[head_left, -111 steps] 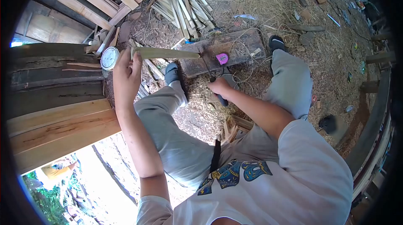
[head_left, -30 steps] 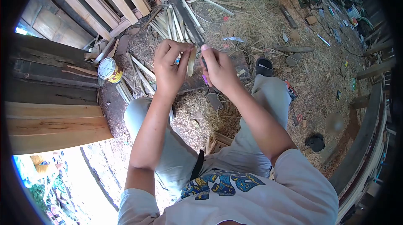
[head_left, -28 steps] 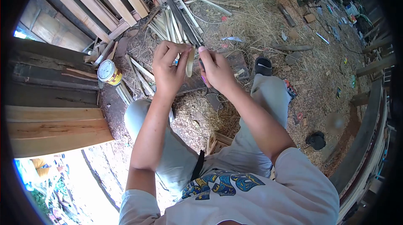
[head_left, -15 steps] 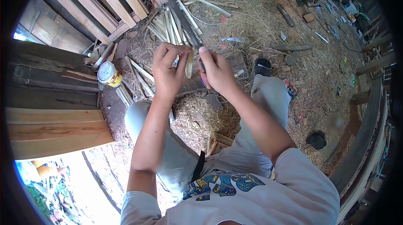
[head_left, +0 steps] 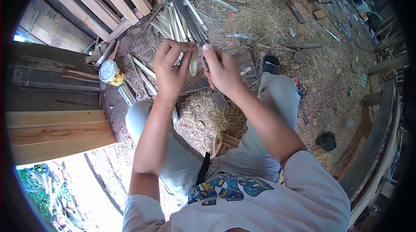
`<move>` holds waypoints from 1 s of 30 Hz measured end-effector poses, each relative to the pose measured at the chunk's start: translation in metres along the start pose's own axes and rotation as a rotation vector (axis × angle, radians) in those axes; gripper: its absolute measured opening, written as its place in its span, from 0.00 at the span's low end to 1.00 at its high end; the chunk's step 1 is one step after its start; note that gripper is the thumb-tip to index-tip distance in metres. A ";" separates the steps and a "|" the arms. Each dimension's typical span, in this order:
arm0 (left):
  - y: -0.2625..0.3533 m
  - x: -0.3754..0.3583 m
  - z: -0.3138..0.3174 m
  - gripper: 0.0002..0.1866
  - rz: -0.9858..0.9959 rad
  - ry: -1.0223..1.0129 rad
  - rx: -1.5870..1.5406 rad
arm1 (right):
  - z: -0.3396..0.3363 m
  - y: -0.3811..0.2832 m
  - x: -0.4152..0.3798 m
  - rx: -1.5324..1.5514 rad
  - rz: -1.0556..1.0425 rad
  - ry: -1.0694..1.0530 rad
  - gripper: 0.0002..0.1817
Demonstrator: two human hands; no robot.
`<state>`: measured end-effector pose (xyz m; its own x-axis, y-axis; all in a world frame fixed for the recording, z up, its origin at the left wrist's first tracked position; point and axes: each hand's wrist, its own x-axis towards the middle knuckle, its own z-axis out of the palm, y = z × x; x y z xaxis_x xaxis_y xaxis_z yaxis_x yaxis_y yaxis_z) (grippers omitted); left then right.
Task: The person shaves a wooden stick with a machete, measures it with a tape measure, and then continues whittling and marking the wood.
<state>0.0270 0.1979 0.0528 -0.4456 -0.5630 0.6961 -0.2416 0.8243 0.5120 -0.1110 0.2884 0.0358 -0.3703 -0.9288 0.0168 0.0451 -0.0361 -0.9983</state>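
Closed in a pinch, my left hand [head_left: 169, 67] holds a short pale strip of wood or bamboo [head_left: 194, 63] that hangs down from the fingertips. My right hand [head_left: 223, 71] is wrapped round the handle of a machete [head_left: 185, 14], thumb along the top. The long dark blade points up and away to the left, passing close beside the strip. Beyond both hands, a bundle of pale split sticks [head_left: 174, 23] lies on the ground. A dark wooden board [head_left: 246, 61] sits below the hands, partly hidden by them.
A yellow-labelled can with a pale lid [head_left: 112, 73] stands at left beside thick planks [head_left: 60, 134]. Upright wooden slats [head_left: 91, 4] lean at the back left. Shavings and straw [head_left: 255, 19] cover the ground. A black sandal [head_left: 271, 64] is by my right knee.
Both hands have shifted slightly up and left in view, still holding the strip and machete. The blade has swung a little left at its far end.
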 end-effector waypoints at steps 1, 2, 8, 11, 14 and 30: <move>0.002 0.000 0.001 0.06 -0.010 0.007 -0.010 | 0.000 -0.001 0.001 0.006 0.064 -0.019 0.33; 0.003 0.002 0.003 0.06 -0.017 0.014 -0.020 | -0.001 -0.003 0.001 0.012 0.125 -0.036 0.32; 0.003 0.001 0.002 0.06 -0.014 0.007 0.004 | -0.004 -0.009 -0.002 0.015 0.035 -0.023 0.33; 0.004 0.001 0.004 0.06 0.000 0.007 -0.011 | -0.004 -0.002 0.000 0.004 0.061 -0.020 0.33; 0.007 0.002 0.005 0.06 -0.028 0.010 0.017 | -0.006 -0.001 0.002 -0.029 0.085 -0.015 0.33; 0.006 0.003 0.008 0.05 -0.015 0.006 -0.019 | -0.009 -0.009 -0.006 0.080 -0.025 0.002 0.34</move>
<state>0.0174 0.2019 0.0540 -0.4368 -0.5756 0.6913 -0.2314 0.8145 0.5320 -0.1174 0.2975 0.0444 -0.3739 -0.9266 0.0410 0.1096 -0.0881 -0.9901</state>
